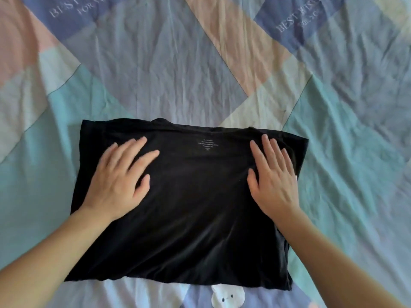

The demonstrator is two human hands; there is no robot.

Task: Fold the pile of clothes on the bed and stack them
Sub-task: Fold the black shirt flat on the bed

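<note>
A black T-shirt (189, 207) lies flat on the bed as a wide rectangle, its sleeves tucked in and small white printed text near the collar edge at the far side. My left hand (120, 176) presses on its left part with the fingers spread and straight. My right hand (272, 174) lies flat on its right part, fingers pointing away from me. Neither hand grips the cloth. No other clothes show in this view.
The bedspread (200, 70) is a wrinkled patchwork of pale blue, pink, teal and purple blocks with white lettering at the far side. A white cartoon figure (226, 296) is printed on it just below the shirt's near edge.
</note>
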